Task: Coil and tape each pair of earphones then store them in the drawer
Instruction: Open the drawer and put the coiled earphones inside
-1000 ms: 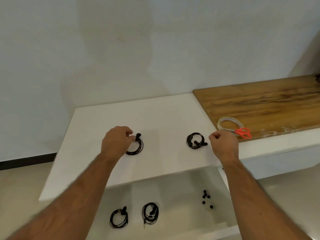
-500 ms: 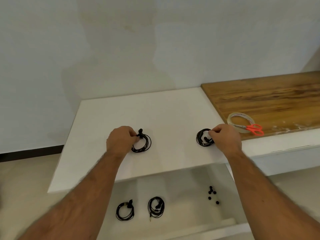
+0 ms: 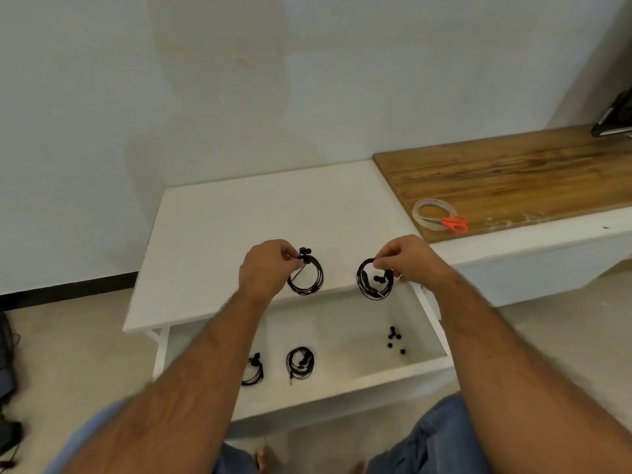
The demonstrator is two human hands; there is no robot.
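Pinching one coil of earphones each. Left hand [image 3: 265,270] grips the top of the left coil [image 3: 306,278], fingertips curled tight; coil hangs over the white table [image 3: 219,241] front edge. Right hand [image 3: 407,260] pinches the right coil [image 3: 373,280], which hangs above the open drawer [image 3: 342,384]. Two more coils [image 3: 300,363] lie on the drawer floor, with loose ear tips [image 3: 395,338] near its right wall. Tape roll [image 3: 431,213] and orange scissors [image 3: 453,223] touching on the wooden board [image 3: 519,172].

orange-handled scissors [image 3: 453,223] lie on a wooden board [image 3: 513,176]; a dark object [image 3: 614,118], perhaps a screen, sits at its far corner.
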